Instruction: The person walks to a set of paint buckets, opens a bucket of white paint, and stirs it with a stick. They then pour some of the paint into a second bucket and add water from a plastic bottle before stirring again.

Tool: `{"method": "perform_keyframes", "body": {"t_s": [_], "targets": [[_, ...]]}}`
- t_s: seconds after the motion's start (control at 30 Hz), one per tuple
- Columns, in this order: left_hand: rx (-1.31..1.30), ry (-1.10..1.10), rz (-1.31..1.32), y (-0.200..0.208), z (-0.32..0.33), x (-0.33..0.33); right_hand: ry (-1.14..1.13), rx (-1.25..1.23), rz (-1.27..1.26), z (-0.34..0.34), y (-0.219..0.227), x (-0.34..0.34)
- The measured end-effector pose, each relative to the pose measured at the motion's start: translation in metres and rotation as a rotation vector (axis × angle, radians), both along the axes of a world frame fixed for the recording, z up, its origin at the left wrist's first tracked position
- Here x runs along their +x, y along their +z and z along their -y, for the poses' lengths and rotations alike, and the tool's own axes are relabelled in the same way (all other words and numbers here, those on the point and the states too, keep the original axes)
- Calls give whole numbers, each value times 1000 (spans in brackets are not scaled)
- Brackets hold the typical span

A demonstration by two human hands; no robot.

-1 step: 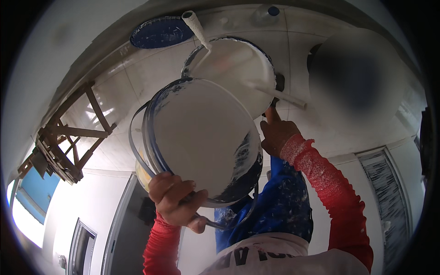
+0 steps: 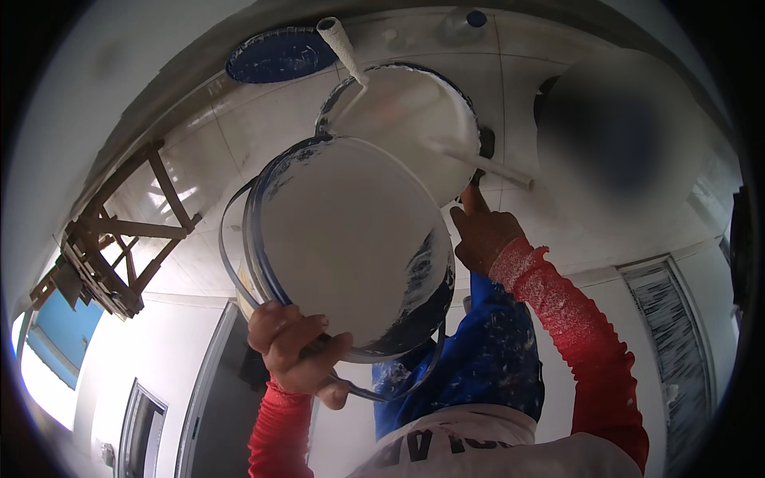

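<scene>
My left hand (image 2: 296,350) is closed on the lower left rim of a near bucket (image 2: 275,275), its fingers wrapped over the edge beside the bail handle. Smooth white paint (image 2: 343,231) fills the bucket's round opening, and blue smears mark its wall. Beyond and partly behind it stands a second bucket (image 2: 470,119), also with white paint. A paint-coated roller (image 2: 341,49) leans on its far left rim, and a pale stick (image 2: 498,171) lies across its right rim. My right hand (image 2: 488,239) grips the second bucket's near right edge by a dark handle part; some fingertips are hidden.
A blue paint-spotted lid (image 2: 280,56) lies at the back left, and a clear bottle with a blue cap (image 2: 476,19) stands at the back. A wooden trestle (image 2: 131,231) is on the left. At the right is a large blurred patch (image 2: 625,131).
My left hand and the near bucket have shifted slightly left. My right hand has barely moved, and the second bucket, roller and stick stay where they were.
</scene>
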State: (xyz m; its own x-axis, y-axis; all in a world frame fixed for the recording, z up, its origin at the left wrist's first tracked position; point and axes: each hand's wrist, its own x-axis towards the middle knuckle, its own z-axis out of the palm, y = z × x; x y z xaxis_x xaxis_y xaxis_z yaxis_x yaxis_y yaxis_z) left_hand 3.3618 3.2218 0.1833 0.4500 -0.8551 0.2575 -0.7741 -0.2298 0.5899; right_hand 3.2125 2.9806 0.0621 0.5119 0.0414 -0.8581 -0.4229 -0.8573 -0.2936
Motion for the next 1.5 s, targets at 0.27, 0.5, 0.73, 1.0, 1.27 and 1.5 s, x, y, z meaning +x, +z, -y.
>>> {"method": "perform_keyframes", "body": {"t_s": [0.27, 0.5, 0.73, 1.0, 1.27, 1.5], "targets": [[-312, 712, -809, -25, -119, -24, 276, -93, 549, -23, -59, -35], [-379, 921, -967, -31, -49, 5, 457, -63, 479, -17, -48, -37], [-145, 957, -963, -33, -64, 14, 514, -1, 459, 3, -31, -37], [-155, 787, -1138, -38, -92, 18, -411, 184, 443, -14, -29, 41], [-265, 915, -1176, -47, -100, 11, -407, 134, 624, -56, -60, 82], [-277, 944, -1177, -52, -111, 14, -296, -6, 475, -50, -40, 39]]}}
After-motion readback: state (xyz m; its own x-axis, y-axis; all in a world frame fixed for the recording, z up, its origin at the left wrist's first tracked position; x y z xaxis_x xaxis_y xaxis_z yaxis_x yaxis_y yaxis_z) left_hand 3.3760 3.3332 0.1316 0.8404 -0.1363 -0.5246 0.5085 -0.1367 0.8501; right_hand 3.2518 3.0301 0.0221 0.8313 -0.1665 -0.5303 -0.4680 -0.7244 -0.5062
